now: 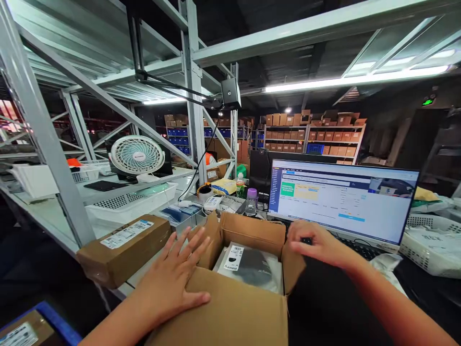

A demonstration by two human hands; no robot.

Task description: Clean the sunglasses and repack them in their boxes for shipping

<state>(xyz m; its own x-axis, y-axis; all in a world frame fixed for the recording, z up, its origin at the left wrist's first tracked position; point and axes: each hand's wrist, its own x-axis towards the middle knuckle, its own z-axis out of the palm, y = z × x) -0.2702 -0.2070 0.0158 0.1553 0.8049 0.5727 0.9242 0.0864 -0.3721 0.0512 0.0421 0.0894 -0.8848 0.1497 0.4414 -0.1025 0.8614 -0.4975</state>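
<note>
Left hand (176,283) flat, fingers splayed, on box flap (234,307); right hand (317,242) loosely curled.

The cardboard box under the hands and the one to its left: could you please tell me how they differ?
The open box has its flaps raised, showing a bagged dark item; the left box is closed. The left hand lies flat on the open box's near flap; nothing touches the left box. Both are brown cardboard.
</note>
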